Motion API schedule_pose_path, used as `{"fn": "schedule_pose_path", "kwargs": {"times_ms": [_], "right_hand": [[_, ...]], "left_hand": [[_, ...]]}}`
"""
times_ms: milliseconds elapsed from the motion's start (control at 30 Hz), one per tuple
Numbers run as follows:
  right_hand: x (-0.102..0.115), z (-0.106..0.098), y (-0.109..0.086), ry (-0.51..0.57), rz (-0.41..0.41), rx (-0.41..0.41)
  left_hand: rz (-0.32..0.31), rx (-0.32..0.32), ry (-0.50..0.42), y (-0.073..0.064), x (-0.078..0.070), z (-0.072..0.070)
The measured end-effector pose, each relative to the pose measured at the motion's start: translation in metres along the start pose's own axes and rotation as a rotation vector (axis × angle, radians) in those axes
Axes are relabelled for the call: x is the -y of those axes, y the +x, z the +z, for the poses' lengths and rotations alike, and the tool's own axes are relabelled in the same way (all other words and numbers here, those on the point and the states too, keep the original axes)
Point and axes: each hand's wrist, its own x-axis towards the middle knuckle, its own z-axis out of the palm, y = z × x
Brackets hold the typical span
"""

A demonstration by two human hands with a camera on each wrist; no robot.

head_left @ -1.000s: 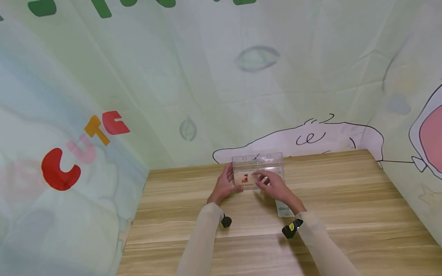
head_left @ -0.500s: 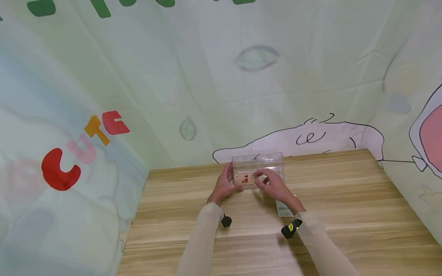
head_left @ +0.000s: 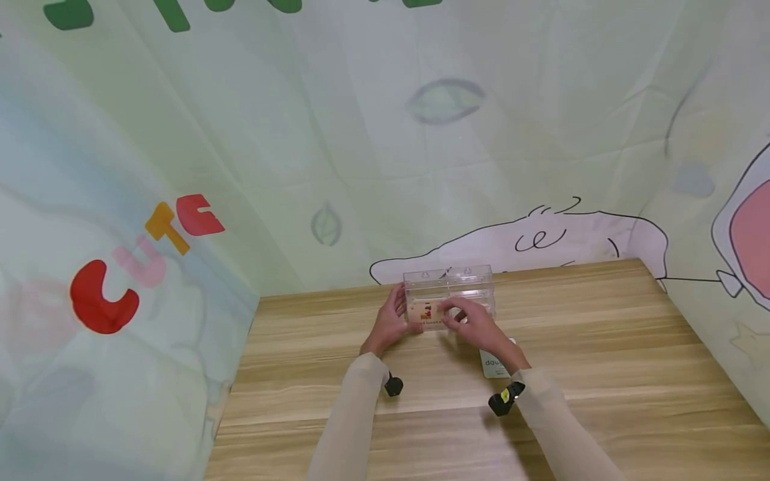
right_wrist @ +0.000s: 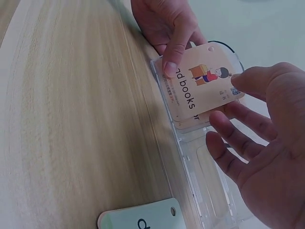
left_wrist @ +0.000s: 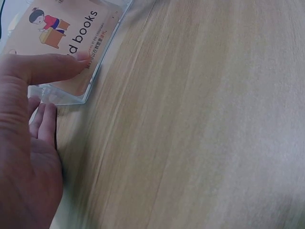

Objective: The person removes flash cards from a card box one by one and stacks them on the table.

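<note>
A clear plastic box (head_left: pixel 470 279) with two compartments stands near the back of the table. My left hand (head_left: pixel 390 324) grips its left end, fingers round the side and thumb (left_wrist: pixel 57 67) lying across the front of a peach flash card (left_wrist: pixel 78 36). That card, printed "read books" with a small figure at a desk, sits in the left compartment. My right hand (right_wrist: pixel 269 136) pinches the card's right edge between thumb and index finger, the other fingers spread. Behind it another peach card (right_wrist: pixel 193 123) peeks out. The right compartment (right_wrist: pixel 205 160) holds no cards in the right wrist view.
A pale green flash card (head_left: pixel 494 367) lies on the wooden table (head_left: pixel 601 347) in front of the box, partly hidden under my right forearm. A printed cloth backdrop (head_left: pixel 385 147) rises right behind the table's back edge.
My right hand has shifted very slightly left with its fingertips at the card's edge, and the forearm covers a little more of the green card. The left hand and the box stay put.
</note>
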Motion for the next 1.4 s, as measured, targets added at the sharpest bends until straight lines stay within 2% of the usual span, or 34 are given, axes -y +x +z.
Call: {"fn": "schedule_pose_path", "kwargs": {"times_ms": [100,500,900,1400], "right_hand": [[0.001,0.001,0.001,-0.007,-0.003,0.005],[0.010,0.004,0.007,-0.003,0.004,-0.021],[0.016,-0.001,0.008,-0.061,-0.010,-0.122],[0.014,-0.013,0.005,0.023,0.064,-0.162]], "left_hand": [[-0.001,0.001,-0.002,-0.002,-0.004,-0.001],[0.003,-0.005,0.008,0.001,0.001,0.000],[-0.030,-0.002,0.009,-0.001,-0.002,0.000],[-0.005,-0.004,0.001,-0.001,-0.003,0.002]]}}
